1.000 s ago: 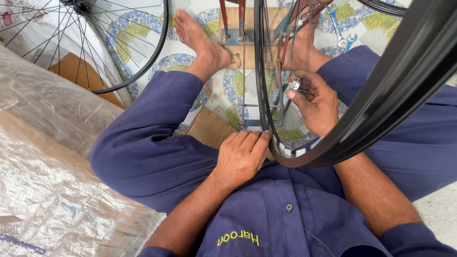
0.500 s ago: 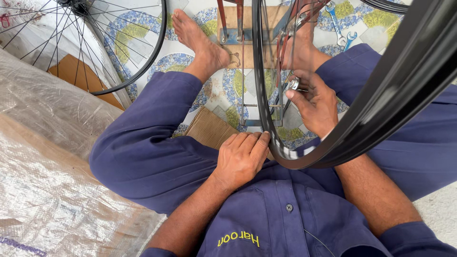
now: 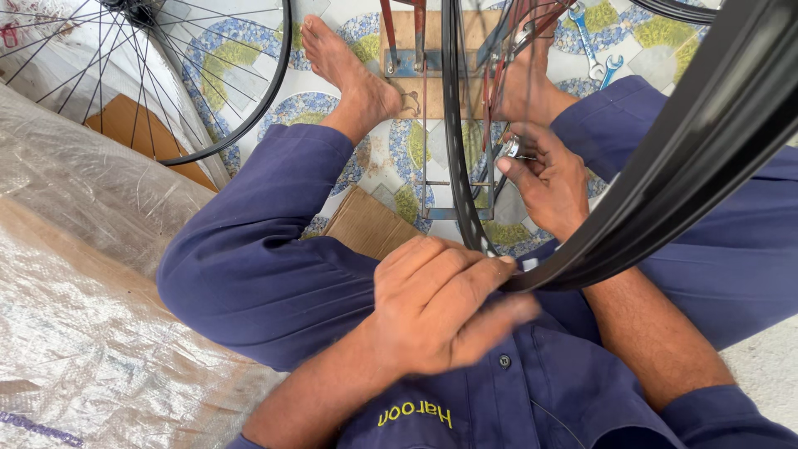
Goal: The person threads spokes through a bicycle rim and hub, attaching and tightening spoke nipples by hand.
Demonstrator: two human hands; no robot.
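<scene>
Down near our lap, our left hand (image 3: pixel 436 308) lies with fingers curled closed over the near edge of the black wheel rim (image 3: pixel 455 150), gripping it where the rim meets our blue trouser leg (image 3: pixel 266 274). Farther off, our right hand (image 3: pixel 544 187) pinches a small silver tool (image 3: pixel 509 148) between thumb and fingertips, held against the spokes inside the rim. Standing upright between our knees, the rim sits in a metal stand (image 3: pixel 416 58) on the patterned floor. Far left leans a second spoked wheel (image 3: pixel 166 75); two blue wrenches (image 3: pixel 592 46) lie far right.
</scene>
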